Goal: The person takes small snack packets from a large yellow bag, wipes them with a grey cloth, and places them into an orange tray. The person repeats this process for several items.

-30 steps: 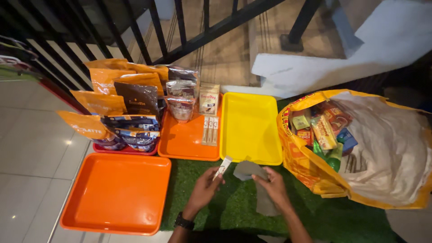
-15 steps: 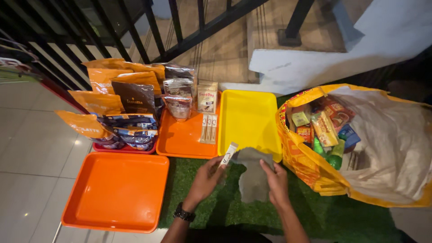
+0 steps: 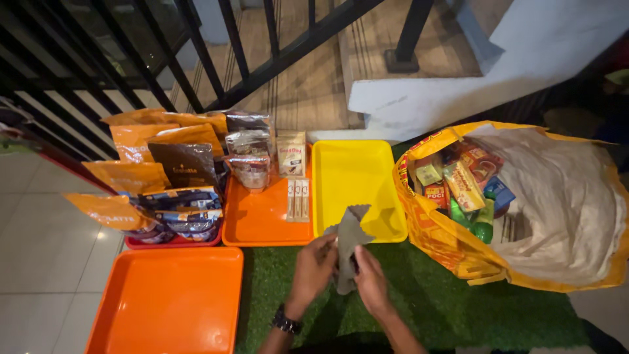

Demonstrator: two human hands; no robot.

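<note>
Above green turf (image 3: 419,301), perhaps cloth (image 3: 348,244) between hands (image 3: 341,269).

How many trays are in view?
4: a yellow tray beside the bag, an orange tray left of it with packets, a red tray under the pouches, mostly hidden, and a near orange tray at lower left.

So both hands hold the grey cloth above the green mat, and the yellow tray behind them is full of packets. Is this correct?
Not quite. The head view shows the yellow tray empty; the packets stand in the orange tray beside it. Both the left hand and right hand do hold the grey cloth.
</note>
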